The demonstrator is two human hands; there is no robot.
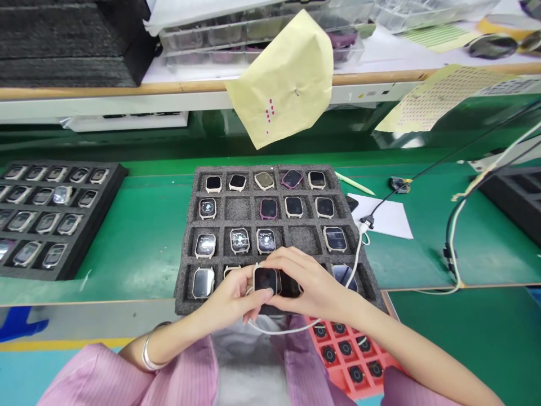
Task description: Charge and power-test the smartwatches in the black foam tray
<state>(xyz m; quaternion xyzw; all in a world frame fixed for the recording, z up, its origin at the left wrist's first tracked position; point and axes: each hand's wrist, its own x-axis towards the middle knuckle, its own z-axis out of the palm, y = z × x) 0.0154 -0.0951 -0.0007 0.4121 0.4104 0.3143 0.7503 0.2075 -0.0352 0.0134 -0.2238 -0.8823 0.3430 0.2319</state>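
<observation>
Both hands are closed around one smartwatch body [265,277] with a dark screen and pale frame, held above the front row of a grey foam tray [276,169]. My left hand [234,294] grips its left side with the thumb on the lower screen. My right hand [307,282] grips its upper and right edges. A white cable [287,331] runs from near my left fingers, loops below the hands and rises on the right. Other watch bodies sit in the tray's compartments; some, like this watch [266,241], have lit screens. Hands hide part of the front row.
A second foam tray of watches [63,225] lies left. A red tray [338,369] with round black pieces sits below my right forearm. Paper [382,215], a pale green pen [355,183] and black cables [454,225] lie right. Yellow paper [291,79] hangs from the shelf.
</observation>
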